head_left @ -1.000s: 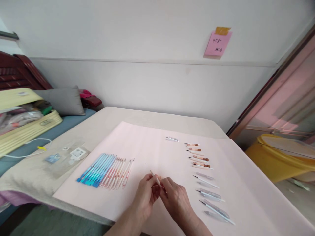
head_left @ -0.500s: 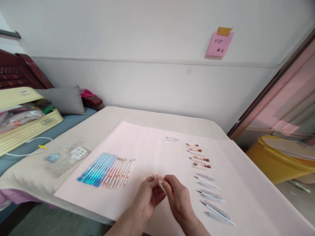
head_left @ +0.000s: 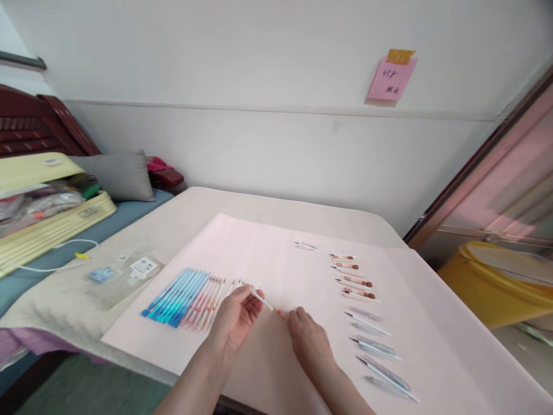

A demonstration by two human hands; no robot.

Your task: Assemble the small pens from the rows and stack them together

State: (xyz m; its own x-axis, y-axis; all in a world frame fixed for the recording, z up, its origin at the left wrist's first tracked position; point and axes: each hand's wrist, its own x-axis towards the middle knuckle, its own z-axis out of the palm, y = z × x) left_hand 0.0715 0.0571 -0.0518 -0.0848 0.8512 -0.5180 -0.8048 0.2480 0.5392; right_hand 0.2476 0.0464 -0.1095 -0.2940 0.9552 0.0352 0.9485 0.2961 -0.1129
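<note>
My left hand (head_left: 239,314) pinches a slim white pen refill (head_left: 264,301) that slants down toward the right. At the refill's lower end, my right hand (head_left: 309,337) rests low over the sheet, its fingers closed on a small pinkish-red printed pen part (head_left: 281,313). Most of that part is hidden by the fingers. To the left of my left hand lies a row of pens: blue ones (head_left: 177,297) and clear ones with red and pink prints (head_left: 203,302). Right of my right hand are pens taken apart, with refills (head_left: 367,323) beside brown-topped barrels (head_left: 358,281) and clear barrels (head_left: 386,383).
A pale pink sheet (head_left: 254,248) covers the table. One pen (head_left: 306,246) lies near its far side. Clear plastic packaging (head_left: 125,276) lies at the left. Beyond are a yellow box (head_left: 56,225) and a grey pillow (head_left: 121,176). A yellow bin (head_left: 470,288) stands at the right.
My hands have drawn apart. The left moved left with the white refill, now separate from the printed part; the right lowered toward the sheet. The view shifted slightly.
</note>
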